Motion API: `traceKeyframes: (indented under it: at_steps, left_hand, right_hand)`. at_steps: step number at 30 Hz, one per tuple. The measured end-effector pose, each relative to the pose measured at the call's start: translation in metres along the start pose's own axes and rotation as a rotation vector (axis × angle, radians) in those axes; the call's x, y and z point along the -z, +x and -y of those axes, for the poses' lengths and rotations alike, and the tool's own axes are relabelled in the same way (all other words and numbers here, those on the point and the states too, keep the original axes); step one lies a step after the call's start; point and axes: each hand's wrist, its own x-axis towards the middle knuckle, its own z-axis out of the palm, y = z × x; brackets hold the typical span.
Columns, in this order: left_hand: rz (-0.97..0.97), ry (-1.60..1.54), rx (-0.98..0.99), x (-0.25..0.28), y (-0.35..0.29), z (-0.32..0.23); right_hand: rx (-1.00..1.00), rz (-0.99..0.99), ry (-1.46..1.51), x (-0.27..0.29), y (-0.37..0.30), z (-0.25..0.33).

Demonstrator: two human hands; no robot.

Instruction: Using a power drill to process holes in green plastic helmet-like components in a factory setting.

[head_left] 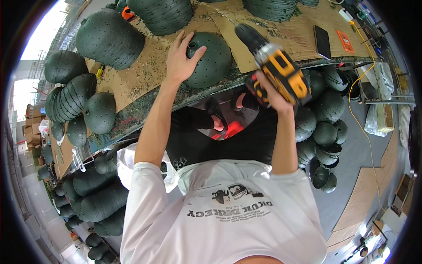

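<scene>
A dark green plastic dome [210,61] with small holes all over rests on the cardboard-covered bench in front of me. My left hand [182,59] lies on its left side, fingers spread, with the thumb and forefinger on either side of a larger round hole near the top. My right hand [274,94] grips a yellow and black cordless drill [281,66] by its handle. The drill's long thin bit points to the upper left, past the dome and apart from it.
Stacks of nested green domes [110,39] stand at the back and left of the bench. A black phone [322,42] and an orange flat piece [345,41] lie at the right. Green shavings litter the cardboard [145,70]. More domes [325,132] pile up at the right below the bench, near a yellow cord [358,123].
</scene>
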Motion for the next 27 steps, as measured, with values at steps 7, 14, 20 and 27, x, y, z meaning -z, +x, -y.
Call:
traceKeyframes:
  at_steps: [7,14,20,27]
  left_hand:
    - [0.018,-0.034,0.025,0.010,0.009,-0.023]
    - [0.185,-0.044,0.149,0.015,0.007,-0.027]
    - [0.192,-0.082,0.159,0.018,0.007,-0.031]
    - [0.199,-0.038,0.164,0.016,0.007,-0.027]
  right_hand:
    - [0.273,-0.132,-0.159,-0.041,-0.118,-0.106]
    - [0.338,-0.040,0.053,-0.064,-0.120,-0.112]
    - [0.262,-0.063,0.138,-0.069,-0.127,-0.109]
    - [0.209,-0.044,0.218,-0.066,-0.128,-0.116]
